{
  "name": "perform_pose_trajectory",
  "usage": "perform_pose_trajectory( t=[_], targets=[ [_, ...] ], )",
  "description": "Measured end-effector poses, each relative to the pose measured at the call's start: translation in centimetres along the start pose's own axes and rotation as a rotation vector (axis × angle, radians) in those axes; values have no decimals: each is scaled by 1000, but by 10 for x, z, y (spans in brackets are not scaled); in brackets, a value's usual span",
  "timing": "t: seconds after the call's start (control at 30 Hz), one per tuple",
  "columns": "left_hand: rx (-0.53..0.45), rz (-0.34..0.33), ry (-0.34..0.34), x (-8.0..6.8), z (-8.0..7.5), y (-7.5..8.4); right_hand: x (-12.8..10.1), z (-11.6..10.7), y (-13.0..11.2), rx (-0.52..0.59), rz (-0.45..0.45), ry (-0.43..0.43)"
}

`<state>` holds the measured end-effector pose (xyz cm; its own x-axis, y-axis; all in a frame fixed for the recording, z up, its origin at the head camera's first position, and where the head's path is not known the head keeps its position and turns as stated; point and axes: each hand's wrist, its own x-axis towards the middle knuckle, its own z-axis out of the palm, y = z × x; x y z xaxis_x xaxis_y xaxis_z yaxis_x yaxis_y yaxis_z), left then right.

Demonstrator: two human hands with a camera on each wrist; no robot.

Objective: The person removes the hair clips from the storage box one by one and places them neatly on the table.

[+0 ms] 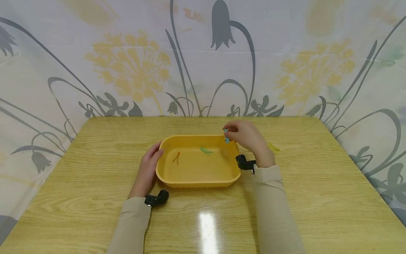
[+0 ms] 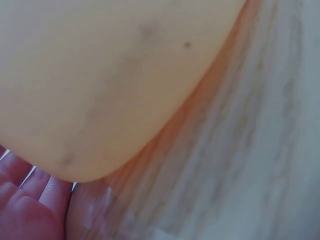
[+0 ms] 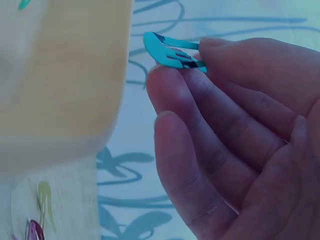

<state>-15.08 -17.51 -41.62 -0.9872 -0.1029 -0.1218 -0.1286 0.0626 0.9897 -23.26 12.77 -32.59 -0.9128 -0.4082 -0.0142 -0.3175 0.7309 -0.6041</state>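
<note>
My right hand (image 1: pixel 248 138) pinches a turquoise snap hair clip (image 3: pixel 172 52) between thumb and fingertips, over the far right corner of a yellow plastic tub (image 1: pixel 200 183). In the right wrist view the clip is opened out, its metal arm apart from its frame, with dark marks on it. My left hand (image 1: pixel 148 165) grips the tub's left side, thumb at the rim and fingers along the outer wall. Inside the tub lie a green hair clip (image 1: pixel 206 151) and an orange-brown hair clip (image 1: pixel 177 158), apart from each other.
A yellow hair clip (image 1: pixel 273 147) lies on the wooden table (image 1: pixel 317 197), partly behind my right wrist. Beside the tub, the right wrist view also shows a dark red and purple clip (image 3: pixel 35 231). A flower-patterned cloth (image 1: pixel 196 63) hangs behind the table.
</note>
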Motion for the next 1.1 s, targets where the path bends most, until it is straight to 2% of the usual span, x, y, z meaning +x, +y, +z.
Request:
perform_pose_trajectory(
  t=[0.3,0.6,0.8,1.03,1.1],
  targets=[
    [7,-2,-6,0,1,0,-5,-11,17,-5,26,47],
    [1,-15,1,1,1,0,-5,-12,28,9,13,86],
    [19,-20,3,1,1,0,-2,-10,32,9,59,81],
    [14,-16,8,0,1,1,-4,-11,34,58,172,52],
    [12,-16,8,0,1,1,-4,-10,35,70,180,48]
  ],
)
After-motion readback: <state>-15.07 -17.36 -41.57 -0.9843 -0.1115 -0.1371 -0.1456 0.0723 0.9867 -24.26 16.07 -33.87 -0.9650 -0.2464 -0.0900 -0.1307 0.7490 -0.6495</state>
